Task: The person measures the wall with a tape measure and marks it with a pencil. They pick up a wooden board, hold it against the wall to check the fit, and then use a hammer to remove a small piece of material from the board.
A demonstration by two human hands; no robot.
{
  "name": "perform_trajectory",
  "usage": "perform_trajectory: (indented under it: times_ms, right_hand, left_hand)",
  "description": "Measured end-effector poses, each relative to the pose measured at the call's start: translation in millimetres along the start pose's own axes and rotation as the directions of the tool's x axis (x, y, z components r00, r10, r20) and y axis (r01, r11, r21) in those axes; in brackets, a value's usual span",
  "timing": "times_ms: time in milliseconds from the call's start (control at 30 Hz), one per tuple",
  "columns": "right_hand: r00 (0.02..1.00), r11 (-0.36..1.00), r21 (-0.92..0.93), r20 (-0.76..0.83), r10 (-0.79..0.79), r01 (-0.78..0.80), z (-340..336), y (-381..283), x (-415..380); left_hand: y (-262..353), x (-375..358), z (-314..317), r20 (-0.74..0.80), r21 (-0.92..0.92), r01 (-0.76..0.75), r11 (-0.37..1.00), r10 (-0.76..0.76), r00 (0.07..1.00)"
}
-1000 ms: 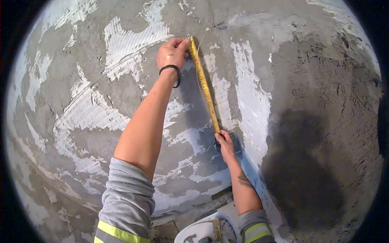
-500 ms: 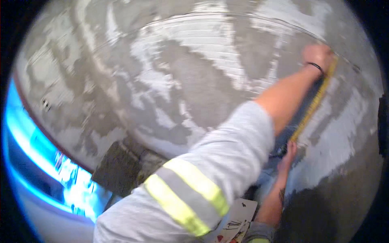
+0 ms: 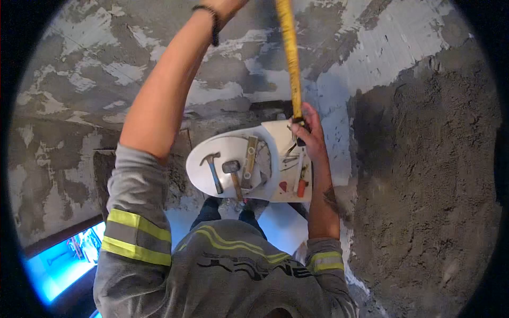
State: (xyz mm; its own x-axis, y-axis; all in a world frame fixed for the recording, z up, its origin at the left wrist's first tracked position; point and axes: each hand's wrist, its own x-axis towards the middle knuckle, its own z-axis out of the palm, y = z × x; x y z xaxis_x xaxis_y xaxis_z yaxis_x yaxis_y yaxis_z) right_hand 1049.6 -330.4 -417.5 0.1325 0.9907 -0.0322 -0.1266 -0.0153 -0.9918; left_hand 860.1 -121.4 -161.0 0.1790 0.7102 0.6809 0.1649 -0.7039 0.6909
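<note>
Head camera: between rough wall (image 3: pixel 413 169) and over white toilet (image 3: pixel 228 144), grasping yellow tape measure (image 3: pixel 291 61) in right hand (image 3: pixel 314 137); cannot tell left hand's (image 3: pixel 227 6) grip, cut off at top edge. Best to keep blade (image 3: pixel 288 32) taut and untwisted. On grey sweatshirt (image 3: pixel 212 291), can read only final "NE" (image 3: pixel 300 272).

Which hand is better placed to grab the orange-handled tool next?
Likely the right hand: it holds the tape measure, but is nearer the tool than the left hand, at the top edge.
</note>
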Motion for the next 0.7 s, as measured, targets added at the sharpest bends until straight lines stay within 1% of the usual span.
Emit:
perform_trajectory:
  times_ms: [67,100,167,200,233,267,300,367,433,500,533,567,600,633,667,700]
  right_hand:
    - [0.997,0.984,-0.164,0.028,0.072,-0.067,-3,9,-24]
    - [0.996,0.982,-0.168,0.018,0.085,-0.081,-1,18,-42]
    - [0.972,0.961,-0.148,-0.08,0.222,-0.232,9,34,-68]
    - [0.971,0.959,-0.156,-0.084,0.224,-0.235,11,42,-85]
    - [0.977,0.96,-0.186,0.009,0.214,-0.208,12,49,-103]
    - [0.974,0.961,-0.212,0.105,0.202,-0.177,11,50,-117]
    - [0.973,0.961,-0.215,0.11,0.202,-0.175,10,44,-129]
    - [0.926,0.868,-0.351,0.008,0.379,-0.352,15,33,-149]
    - [0.921,0.866,-0.341,0.001,0.389,-0.365,15,32,-160]
    - [0.891,0.844,-0.335,0.027,0.453,-0.419,14,29,-162]
    - [0.867,0.815,-0.368,0.047,0.496,-0.447,2,38,-166]
    - [0.884,0.84,-0.361,0.078,0.461,-0.406,-10,47,-176]
    - [0.9,0.863,-0.359,0.117,0.419,-0.355,-23,49,-189]
    - [0.826,0.796,-0.387,0.131,0.548,-0.466,-37,37,-201]
    - [0.735,0.714,-0.414,0.14,0.663,-0.565,-51,23,-216]
    - [0.687,0.696,-0.341,0.169,0.707,-0.632,-66,16,-237]
  left_hand:
    - [-12,-44,-16,-0.087,0.119,0.172,0.978,-0.162,0.983]
    - [-15,-71,-18,-0.127,0.174,0.258,0.95,-0.239,0.963]
    - [-27,-128,-19,-0.122,0.224,0.203,0.953,-0.179,0.976]
    - [-31,-153,-21,-0.149,0.092,0.316,0.944,-0.301,0.942]
    - [-39,-173,-27,-0.16,-0.044,0.417,0.908,-0.419,0.894]
    - [-57,-189,-45,-0.135,-0.107,0.525,0.844,-0.536,0.834]
    - [-70,-202,-62,-0.104,-0.162,0.623,0.765,-0.641,0.76]
    - [-64,-223,-75,-0.111,-0.133,0.646,0.752,-0.659,0.744]
    - [-53,-235,-90,-0.108,-0.095,0.67,0.737,-0.676,0.729]
    - [-44,-231,-101,-0.266,-0.163,0.513,0.843,-0.538,0.8]
    - [-41,-215,-123,-0.351,-0.13,0.512,0.849,-0.523,0.777]
    - [-49,-194,-158,-0.435,-0.096,0.514,0.852,-0.501,0.748]
    - [-81,-183,-219,-0.229,0.767,0.174,0.617,0.009,0.973]
    - [-93,-166,-273,-0.301,0.618,0.271,0.738,-0.096,0.949]
    - [-105,-149,-328,-0.369,0.441,0.36,0.822,-0.199,0.908]
    - [-100,-123,-365,-0.488,-0.393,0.435,0.81,-0.585,0.648]
